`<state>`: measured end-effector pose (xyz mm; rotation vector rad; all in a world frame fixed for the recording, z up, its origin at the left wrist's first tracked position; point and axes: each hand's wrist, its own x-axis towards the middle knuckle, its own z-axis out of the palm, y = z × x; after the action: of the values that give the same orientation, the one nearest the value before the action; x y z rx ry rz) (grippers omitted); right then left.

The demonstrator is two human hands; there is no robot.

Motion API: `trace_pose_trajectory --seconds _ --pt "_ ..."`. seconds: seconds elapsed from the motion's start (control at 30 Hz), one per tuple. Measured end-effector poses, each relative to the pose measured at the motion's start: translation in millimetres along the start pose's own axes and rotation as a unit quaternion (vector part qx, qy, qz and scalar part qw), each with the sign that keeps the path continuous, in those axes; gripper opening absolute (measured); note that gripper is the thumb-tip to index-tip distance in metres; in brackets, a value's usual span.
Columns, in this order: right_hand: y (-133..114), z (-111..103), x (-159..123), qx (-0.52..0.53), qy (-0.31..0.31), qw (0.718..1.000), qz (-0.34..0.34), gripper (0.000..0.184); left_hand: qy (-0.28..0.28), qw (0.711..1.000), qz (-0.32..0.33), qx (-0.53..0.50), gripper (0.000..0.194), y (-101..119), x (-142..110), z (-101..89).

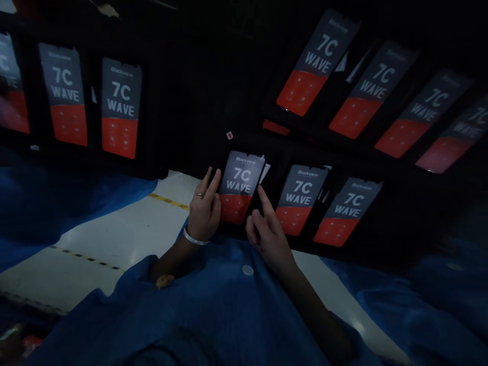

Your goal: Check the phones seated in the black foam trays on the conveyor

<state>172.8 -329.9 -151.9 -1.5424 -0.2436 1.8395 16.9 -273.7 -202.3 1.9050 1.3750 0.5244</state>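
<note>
A smartphone (pixel 237 208) with a grey and red film reading "Blackview 7C WAVE" lies face up on the dark surface in front of me. Beside its left edge is my left hand (pixel 205 211), open, two fingers stretched forward and a ring on one. My right hand (pixel 270 236) is at the phone's right side, index finger stretched out near that edge and the other fingers bent, with nothing visible in it. Whether either hand touches the phone is hard to tell. A pale tab (pixel 264 174) sticks out by the phone's upper right.
Two similar phones (pixel 303 198) (pixel 348 211) lie to the right. Several more (pixel 305 61) form a row farther back. Others (pixel 121 107) lie at the left. A small white label with a red mark (pixel 229 135) sits beyond my phone. Blue-clothed people (pixel 419 300) are on both sides.
</note>
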Motion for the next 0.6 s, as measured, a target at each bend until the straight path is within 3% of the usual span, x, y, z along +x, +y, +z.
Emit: trace_pose_trajectory --seconds 0.6 --pt "-1.1 1.4 1.4 -0.026 0.032 0.999 0.001 0.067 -0.02 1.0 -0.006 -0.019 0.052 1.1 3.5 -1.5"
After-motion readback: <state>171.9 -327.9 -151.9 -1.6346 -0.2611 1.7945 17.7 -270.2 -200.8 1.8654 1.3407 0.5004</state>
